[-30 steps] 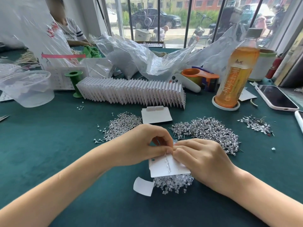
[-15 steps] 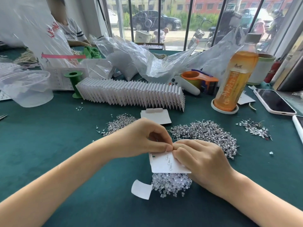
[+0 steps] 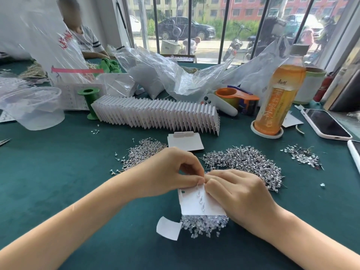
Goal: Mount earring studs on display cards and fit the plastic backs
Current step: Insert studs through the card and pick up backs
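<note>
Fingertips of my left hand (image 3: 167,172) and right hand (image 3: 239,193) together pinch the small white paper display card (image 3: 194,206) over the green counter (image 3: 58,182).

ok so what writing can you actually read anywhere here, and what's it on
Nothing reads cleanly.
Bottle of orange drink: vertical white characters and a small handwritten-style mark near the top, too blurred to read.
Clear plastic bag: red letters, creased and partly cut off, not legible.
Sheet under that bag: rows of tiny marks, too small to read.

Single head view: you look forward and down from close above your two hands, across the green table (image 3: 48,172) toward the far window (image 3: 214,26).
</note>
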A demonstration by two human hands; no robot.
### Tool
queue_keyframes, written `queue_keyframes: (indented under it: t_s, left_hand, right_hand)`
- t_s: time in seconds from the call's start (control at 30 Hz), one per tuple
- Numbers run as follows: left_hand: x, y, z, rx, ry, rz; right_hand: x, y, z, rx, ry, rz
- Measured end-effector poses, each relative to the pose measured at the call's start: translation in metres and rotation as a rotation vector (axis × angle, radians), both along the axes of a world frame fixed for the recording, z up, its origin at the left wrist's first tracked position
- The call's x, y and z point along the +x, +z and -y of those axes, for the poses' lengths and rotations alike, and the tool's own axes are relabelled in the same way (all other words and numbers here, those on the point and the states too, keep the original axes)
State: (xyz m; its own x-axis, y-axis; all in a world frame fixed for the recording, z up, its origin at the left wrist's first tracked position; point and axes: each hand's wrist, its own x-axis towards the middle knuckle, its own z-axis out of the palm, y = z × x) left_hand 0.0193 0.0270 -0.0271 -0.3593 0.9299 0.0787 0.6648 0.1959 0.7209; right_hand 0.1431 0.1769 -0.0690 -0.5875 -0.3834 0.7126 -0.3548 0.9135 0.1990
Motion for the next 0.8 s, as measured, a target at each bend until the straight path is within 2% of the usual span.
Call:
queue_keyframes:
  t_s: [0.27,0.37,0.47,0.57,0.63,0.73,0.8]
  left_hand:
    - [-0.004,0.005,-0.005,-0.083,-0.054,-0.095]
    - [-0.005,0.002,-0.006,-0.021,-0.066,-0.062]
    - [-0.012,0.001,-0.004,0.16,0.06,0.175]
    - [-0.02,0.001,-0.001,0.285,0.088,0.31]
    - [-0.021,-0.005,-0.001,0.305,0.083,0.307]
    - [-0.022,-0.011,-0.002,0.366,0.153,0.336]
    - [-0.025,-0.01,-0.001,0.381,0.215,0.331]
  right_hand:
    - [0.0,0.0,0.002,0.042,-0.016,-0.036]
    - [0.0,0.001,-0.001,0.021,-0.039,0.007]
    - [0.002,0.001,-0.006,-0.267,-0.08,0.146]
    - [-0.001,0.009,-0.001,-0.848,-0.213,0.32]
    - [-0.006,0.012,-0.001,-1.189,-0.165,0.465]
    - [-0.008,0.018,-0.001,-1.322,-0.061,0.622]
    - [-0.008,0.021,-0.001,-1.445,0.046,0.634]
